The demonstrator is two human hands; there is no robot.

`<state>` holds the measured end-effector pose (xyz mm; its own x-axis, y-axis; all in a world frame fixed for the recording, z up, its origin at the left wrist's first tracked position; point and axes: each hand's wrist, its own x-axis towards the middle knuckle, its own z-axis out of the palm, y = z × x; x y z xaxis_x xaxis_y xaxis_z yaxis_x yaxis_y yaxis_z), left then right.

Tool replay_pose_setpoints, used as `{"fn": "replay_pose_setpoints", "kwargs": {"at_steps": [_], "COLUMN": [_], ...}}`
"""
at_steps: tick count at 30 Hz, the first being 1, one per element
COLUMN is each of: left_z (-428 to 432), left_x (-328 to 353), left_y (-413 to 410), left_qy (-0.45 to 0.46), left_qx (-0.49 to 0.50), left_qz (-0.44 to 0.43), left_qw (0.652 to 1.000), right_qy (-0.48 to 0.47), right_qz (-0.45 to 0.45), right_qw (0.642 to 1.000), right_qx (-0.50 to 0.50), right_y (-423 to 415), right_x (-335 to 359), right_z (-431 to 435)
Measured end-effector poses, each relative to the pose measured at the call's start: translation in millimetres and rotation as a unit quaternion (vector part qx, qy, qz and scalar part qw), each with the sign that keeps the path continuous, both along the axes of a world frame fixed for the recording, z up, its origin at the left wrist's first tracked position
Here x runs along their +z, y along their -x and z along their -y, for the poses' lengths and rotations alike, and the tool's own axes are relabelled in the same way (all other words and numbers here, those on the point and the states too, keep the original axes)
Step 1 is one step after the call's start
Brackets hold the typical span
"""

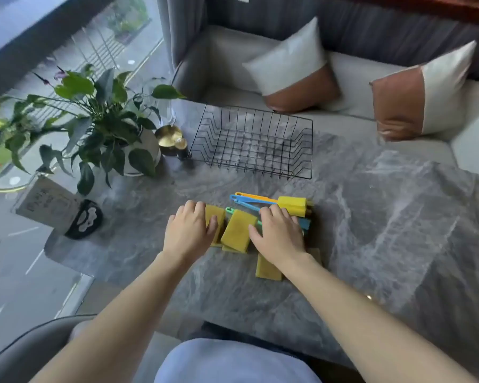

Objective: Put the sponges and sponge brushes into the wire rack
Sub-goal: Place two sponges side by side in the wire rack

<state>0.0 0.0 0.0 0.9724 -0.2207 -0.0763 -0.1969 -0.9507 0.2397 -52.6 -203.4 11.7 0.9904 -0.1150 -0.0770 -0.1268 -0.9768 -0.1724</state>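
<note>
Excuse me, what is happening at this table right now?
A person is gathering yellow sponges and sponge brushes on a grey marble table. The left hand and right hand both rest on the pile. The black wire rack behind it holds nothing yet.

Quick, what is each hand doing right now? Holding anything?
Left hand: open, fingers lying on a yellow sponge, not gripping it.
Right hand: open, resting on the sponge brushes, nothing lifted.
</note>
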Motion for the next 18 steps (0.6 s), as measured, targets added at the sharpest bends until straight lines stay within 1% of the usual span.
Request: {"fn": "replay_pose_setpoints", "kwargs": {"at_steps": [4, 11, 14, 18], "left_z": [-12, -25, -33, -41], "left_x": [-18, -47, -57, -69], "left_y": [-3, -7, -8, -9], "left_qy": [-0.002, 0.09, 0.139, 0.192], "left_qx": [0.006, 0.03, 0.05, 0.084], "left_qz": [-0.049, -0.098, -0.104, -0.146], "left_qw": [0.999, 0.991, 0.984, 0.967], "right_qy": [-0.04, -0.128, -0.178, -0.285], "right_qz": [-0.052, -0.085, -0.071, -0.05], "right_qw": [0.997, 0.974, 0.958, 0.92], "right_qx": [-0.049, -0.164, -0.214, -0.263], "right_y": [-1, -5, -8, -10], "right_x": [-18, -43, -50, -57], "right_z": [-13, -37, -48, -62]}}
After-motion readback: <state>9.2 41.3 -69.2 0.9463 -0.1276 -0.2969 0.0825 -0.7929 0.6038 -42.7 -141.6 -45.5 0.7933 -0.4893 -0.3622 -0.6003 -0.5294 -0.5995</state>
